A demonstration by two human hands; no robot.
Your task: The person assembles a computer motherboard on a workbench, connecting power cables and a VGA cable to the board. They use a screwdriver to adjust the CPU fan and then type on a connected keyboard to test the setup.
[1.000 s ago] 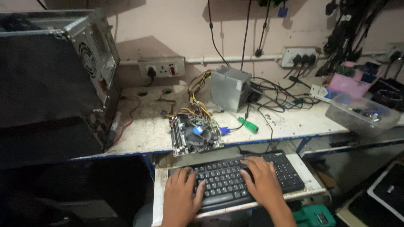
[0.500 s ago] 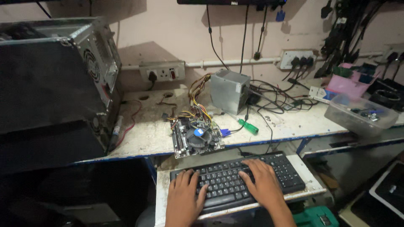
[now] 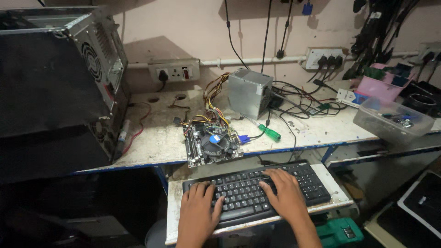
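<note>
A black keyboard (image 3: 257,189) lies on a pull-out tray (image 3: 337,198) below the bench. My left hand (image 3: 198,210) rests flat on its left keys, fingers spread. On the middle keys lies my right hand (image 3: 285,192), fingers apart too. Neither hand holds anything. Just behind the keyboard, a bare motherboard (image 3: 209,144) with a round cooler fan sits at the bench's front edge, wired by coloured cables to a grey power supply box (image 3: 249,93).
A dark computer case (image 3: 59,82) stands at the left of the worn white bench (image 3: 156,138). A green-handled screwdriver (image 3: 268,132), tangled black cables (image 3: 303,98), a clear plastic box (image 3: 392,120) and a pink tub (image 3: 381,85) lie to the right. Wall sockets (image 3: 174,71) sit behind.
My hands stay on the keyboard with small finger shifts. The view has tilted slightly; nothing on the bench has moved.
</note>
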